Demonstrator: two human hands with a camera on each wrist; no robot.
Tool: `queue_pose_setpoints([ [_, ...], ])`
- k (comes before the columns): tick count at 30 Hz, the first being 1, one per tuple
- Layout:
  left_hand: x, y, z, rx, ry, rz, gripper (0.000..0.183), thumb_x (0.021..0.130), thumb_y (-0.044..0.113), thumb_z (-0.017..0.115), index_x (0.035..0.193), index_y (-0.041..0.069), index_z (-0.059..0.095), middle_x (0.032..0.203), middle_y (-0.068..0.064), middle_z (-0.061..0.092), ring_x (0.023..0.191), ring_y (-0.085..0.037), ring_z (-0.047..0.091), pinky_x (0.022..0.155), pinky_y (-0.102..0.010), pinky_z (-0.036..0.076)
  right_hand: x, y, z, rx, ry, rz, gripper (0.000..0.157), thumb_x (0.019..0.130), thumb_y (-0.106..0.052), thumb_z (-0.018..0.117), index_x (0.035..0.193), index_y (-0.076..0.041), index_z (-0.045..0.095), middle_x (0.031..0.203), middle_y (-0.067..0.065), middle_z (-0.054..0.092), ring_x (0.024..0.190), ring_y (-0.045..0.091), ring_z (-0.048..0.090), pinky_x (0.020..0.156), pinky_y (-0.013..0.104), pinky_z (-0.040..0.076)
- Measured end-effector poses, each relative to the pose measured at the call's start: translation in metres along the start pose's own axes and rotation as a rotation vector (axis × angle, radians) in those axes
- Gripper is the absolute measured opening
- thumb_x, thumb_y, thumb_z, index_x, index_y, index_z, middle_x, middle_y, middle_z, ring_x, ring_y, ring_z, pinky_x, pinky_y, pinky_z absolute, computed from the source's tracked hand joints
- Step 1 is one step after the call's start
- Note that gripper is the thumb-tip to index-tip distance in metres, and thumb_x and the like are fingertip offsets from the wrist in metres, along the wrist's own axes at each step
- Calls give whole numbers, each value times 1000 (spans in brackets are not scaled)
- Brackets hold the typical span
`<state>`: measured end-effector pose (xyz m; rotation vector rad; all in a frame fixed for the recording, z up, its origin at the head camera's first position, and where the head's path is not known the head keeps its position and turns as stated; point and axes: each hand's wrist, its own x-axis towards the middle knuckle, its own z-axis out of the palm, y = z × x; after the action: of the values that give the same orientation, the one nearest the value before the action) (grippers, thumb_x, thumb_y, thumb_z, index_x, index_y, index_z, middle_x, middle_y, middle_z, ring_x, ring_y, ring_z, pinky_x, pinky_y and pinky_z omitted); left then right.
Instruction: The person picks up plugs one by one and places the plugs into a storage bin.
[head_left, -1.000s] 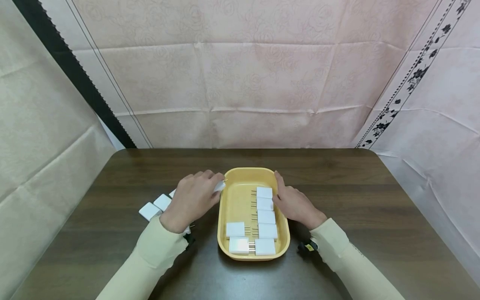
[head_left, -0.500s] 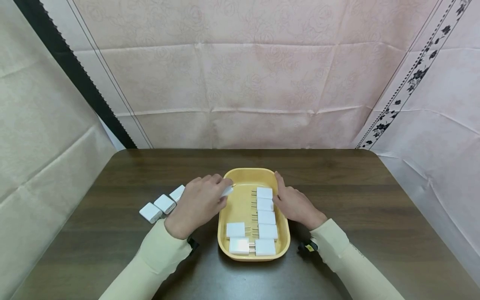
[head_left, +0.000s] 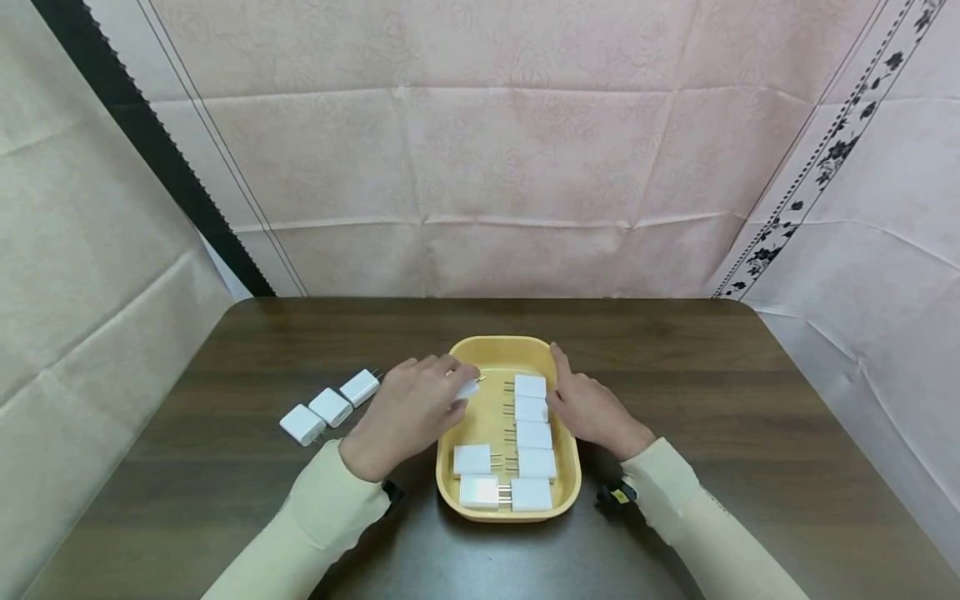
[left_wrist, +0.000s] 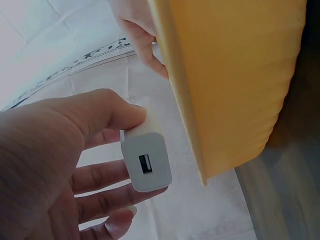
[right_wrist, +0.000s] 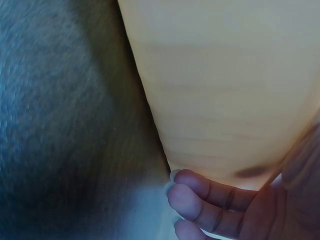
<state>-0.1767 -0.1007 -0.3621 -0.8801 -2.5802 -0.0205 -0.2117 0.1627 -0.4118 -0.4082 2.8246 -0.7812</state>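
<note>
We see 1 white charger (left_wrist: 146, 162) held over the far left part of a yellow tray (head_left: 487, 417), pinched between the thumb and fingers of the left hand (head_left: 412, 408). Its slotted end faces the left wrist camera, and there we see it apart from the tray wall. The right hand (head_left: 596, 414) grasps the tray by its right rim, toward the far end, with fingers against the outer wall. Inside the tray we count a column of 5 chargers (head_left: 533, 434) along the right side and a pair of chargers (head_left: 472, 460) in the near left part; the prongs of the 2 groups face each other. Left of the tray, we see a slanting row of 3 chargers (head_left: 331, 407) on the brown wooden tabletop (head_left: 675, 375). Both arms wear pale sleeves (head_left: 322, 508). Behind the tabletop we see a creased pinkish cloth (head_left: 525, 167).
</note>
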Motion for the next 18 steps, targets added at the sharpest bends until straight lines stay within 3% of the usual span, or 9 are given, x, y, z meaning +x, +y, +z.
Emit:
queue_pose_setpoints([
  [12, 1, 3, 5, -44, -45, 23, 36, 85, 24, 79, 120, 20, 71, 109, -3, 75, 87, -16, 70, 68, -29, 52, 0, 0, 1, -4, 3, 1, 74, 104, -15, 46, 161, -1, 0, 60, 2, 48, 44, 13, 49, 44, 26, 39],
  [18, 2, 6, 9, -125, -108, 16, 37, 86, 25, 79, 122, 19, 71, 114, -3, 75, 99, -16, 72, 81, -35, 57, 0, 0, 1, -4, 5, -2, 74, 104, -15, 46, 161, 0, 1, 61, 2, 49, 44, 12, 50, 44, 26, 40],
])
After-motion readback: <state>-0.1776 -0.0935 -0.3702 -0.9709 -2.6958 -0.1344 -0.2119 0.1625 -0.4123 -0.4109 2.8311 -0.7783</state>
